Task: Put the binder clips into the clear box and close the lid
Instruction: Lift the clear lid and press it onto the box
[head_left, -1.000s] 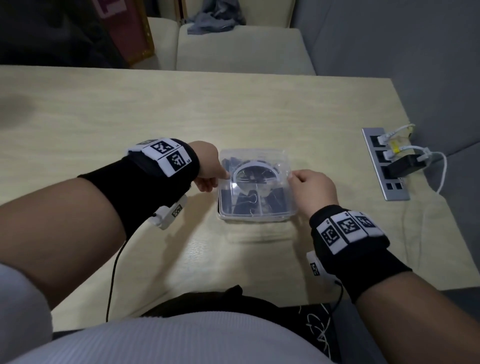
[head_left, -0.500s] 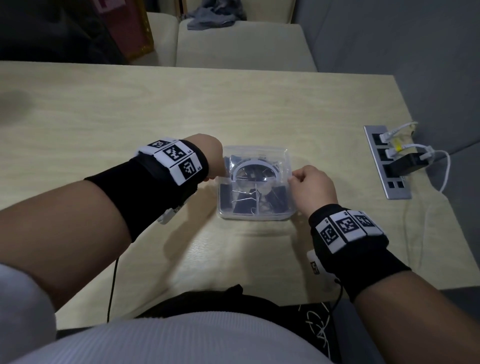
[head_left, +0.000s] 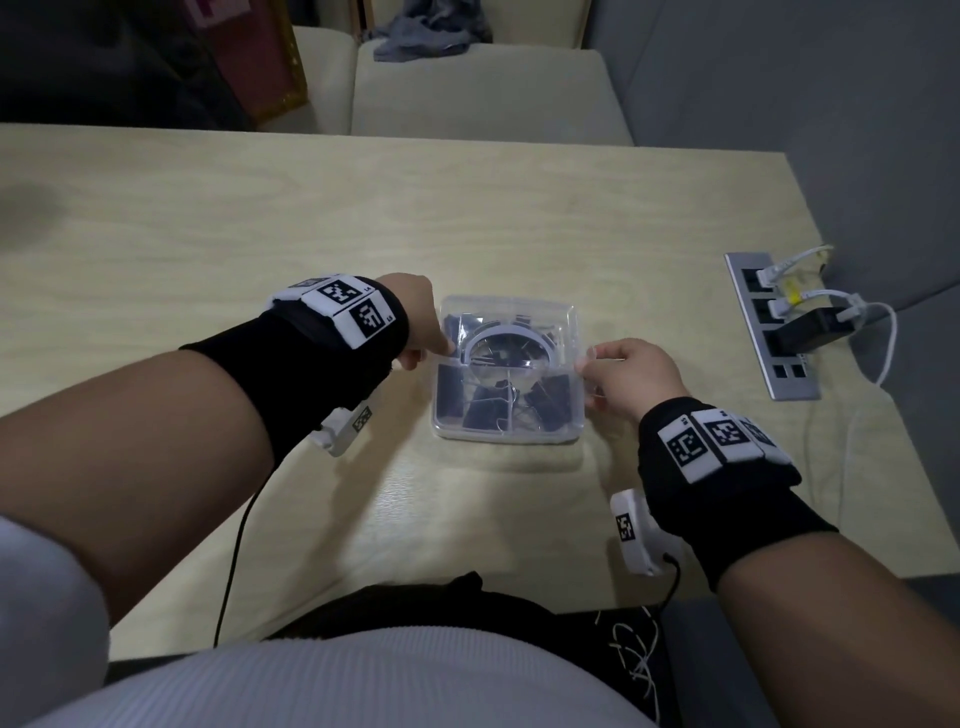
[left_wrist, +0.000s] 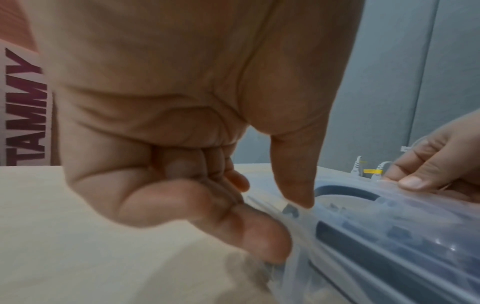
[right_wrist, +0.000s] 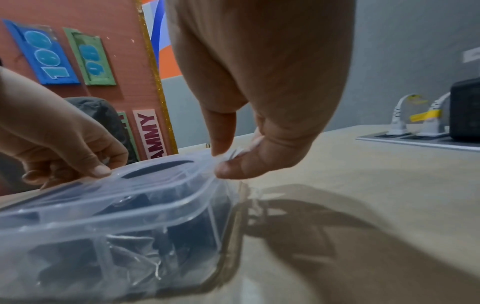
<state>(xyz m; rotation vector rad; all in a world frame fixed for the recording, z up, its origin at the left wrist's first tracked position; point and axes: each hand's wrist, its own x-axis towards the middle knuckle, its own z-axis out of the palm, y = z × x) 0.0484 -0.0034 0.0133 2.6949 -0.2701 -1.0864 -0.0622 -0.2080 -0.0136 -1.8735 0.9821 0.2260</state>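
Observation:
A clear plastic box (head_left: 509, 439) stands on the wooden table (head_left: 260, 223) with its lid (head_left: 511, 317) lying over it. Several black binder clips (head_left: 483, 410) show through the plastic. My left hand (head_left: 423, 338) pinches the lid's left edge, thumb on top and curled fingers (left_wrist: 262, 240) against the box side (left_wrist: 363, 246). My right hand (head_left: 623, 374) pinches a clear tab at the lid's right edge (right_wrist: 228, 158) between thumb and forefinger. The box (right_wrist: 130, 236) fills the lower left of the right wrist view.
A metal socket strip (head_left: 769, 327) with white plugs and a black adapter (head_left: 810, 330) sits in the table at the right. Beige seats (head_left: 483, 93) stand beyond the far edge. Cables hang from both wrist bands near my lap.
My left hand shifted a little farther along the lid's left edge and its thumb now presses on top. The right hand keeps its hold on the right edge. The box has not moved.

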